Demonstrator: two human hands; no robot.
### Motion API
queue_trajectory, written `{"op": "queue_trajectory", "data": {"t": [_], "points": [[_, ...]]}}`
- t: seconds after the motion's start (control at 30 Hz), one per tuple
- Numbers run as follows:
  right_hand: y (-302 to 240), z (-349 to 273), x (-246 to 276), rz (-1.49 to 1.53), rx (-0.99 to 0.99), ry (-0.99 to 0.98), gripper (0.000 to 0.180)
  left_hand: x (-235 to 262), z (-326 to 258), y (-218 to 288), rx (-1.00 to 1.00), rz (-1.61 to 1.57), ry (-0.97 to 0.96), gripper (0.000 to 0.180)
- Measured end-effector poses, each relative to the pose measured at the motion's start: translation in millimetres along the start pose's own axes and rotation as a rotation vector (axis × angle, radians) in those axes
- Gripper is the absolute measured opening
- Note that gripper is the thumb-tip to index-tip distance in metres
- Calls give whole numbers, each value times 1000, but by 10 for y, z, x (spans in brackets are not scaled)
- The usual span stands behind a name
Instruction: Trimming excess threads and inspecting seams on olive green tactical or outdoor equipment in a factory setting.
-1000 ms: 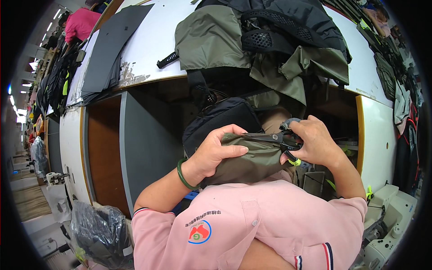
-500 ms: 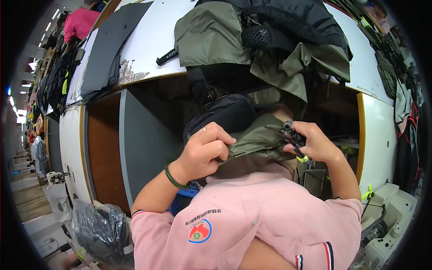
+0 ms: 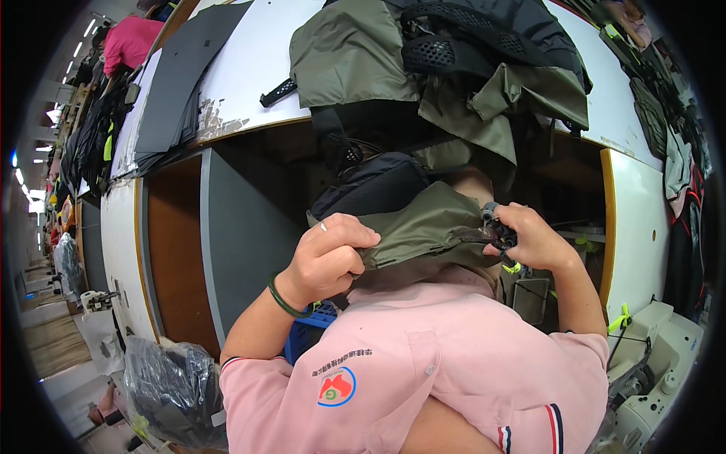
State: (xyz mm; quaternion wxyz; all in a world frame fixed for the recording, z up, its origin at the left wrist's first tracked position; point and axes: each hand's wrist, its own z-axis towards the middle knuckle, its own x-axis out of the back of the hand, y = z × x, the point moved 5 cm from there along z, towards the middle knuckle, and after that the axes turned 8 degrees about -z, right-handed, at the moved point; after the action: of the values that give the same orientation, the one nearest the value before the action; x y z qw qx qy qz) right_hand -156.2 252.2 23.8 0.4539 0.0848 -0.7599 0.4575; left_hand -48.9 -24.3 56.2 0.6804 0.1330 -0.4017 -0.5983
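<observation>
The left hand pinches the cloth by its left edge; the right hand curls round scissors. Probably light, soft and slippery, the cloth suits edge holds.

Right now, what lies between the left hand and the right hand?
Head view: green cloth spans from the left hand to the scissors in the right hand.

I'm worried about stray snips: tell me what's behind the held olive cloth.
Black fabric and a beige patch show beyond the cloth; whatever it covers can't be seen.
</observation>
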Motion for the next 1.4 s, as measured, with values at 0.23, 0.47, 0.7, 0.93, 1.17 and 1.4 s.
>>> {"op": "queue_trajectory", "data": {"t": [0.23,0.47,0.7,0.93,1.17,1.4], "points": [[-6,-53,57,40,58,63,30,2,-40,-51,76,-37,-80,26],[-585,262,-122,493,239,49,26,-425,0,-247,572,-307,-280,106],[-859,585,-53,533,320,-11,25,187,-571,-217,947,-676,-351,47],[97,862,405,668,-50,405,22,824,-2200,850,1642,-858,-534,45],[77,891,-59,590,-10,258,20,-604,-2914,1809,1608,-882,-878,46],[227,673,-175,500,30,184,22,-234,-1897,1363,1804,-105,-69,63]]}}
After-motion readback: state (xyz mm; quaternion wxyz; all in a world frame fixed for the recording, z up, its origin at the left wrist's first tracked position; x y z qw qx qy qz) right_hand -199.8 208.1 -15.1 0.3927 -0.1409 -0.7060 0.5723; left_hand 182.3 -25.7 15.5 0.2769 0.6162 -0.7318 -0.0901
